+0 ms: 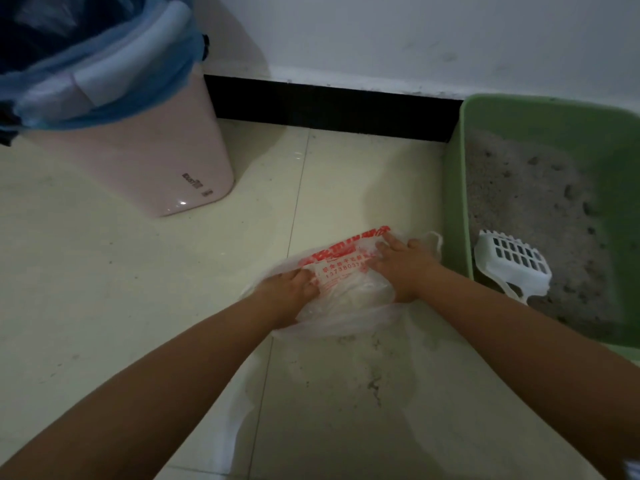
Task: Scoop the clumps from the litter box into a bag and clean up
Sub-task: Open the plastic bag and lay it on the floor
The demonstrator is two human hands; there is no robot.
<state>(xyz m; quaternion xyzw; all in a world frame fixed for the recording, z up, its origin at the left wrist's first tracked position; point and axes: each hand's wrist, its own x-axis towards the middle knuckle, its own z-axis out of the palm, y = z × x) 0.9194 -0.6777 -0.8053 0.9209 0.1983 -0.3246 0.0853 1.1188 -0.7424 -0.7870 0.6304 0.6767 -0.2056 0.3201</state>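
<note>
On the tiled floor just beside the green plastic litter box (453,202), both the left hand (289,289) and right hand (403,268) pinch the thin, red-printed translucent plastic bag (341,289), likely light, limp and slippery, best gripped at its rim.

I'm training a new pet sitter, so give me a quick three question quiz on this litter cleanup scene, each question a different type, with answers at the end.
1. True or false: the white scoop lies inside the green litter box.
2. Multiple choice: what are the left hand and the right hand both holding? A) the pink bin B) the plastic bag with red print C) the scoop
3. Fill in: the pink bin is lined with a ____ bag.

Key
1. True; it rests on the litter.
2. B; the bag sits on the floor tiles beside the litter box.
3. Blue.
</note>
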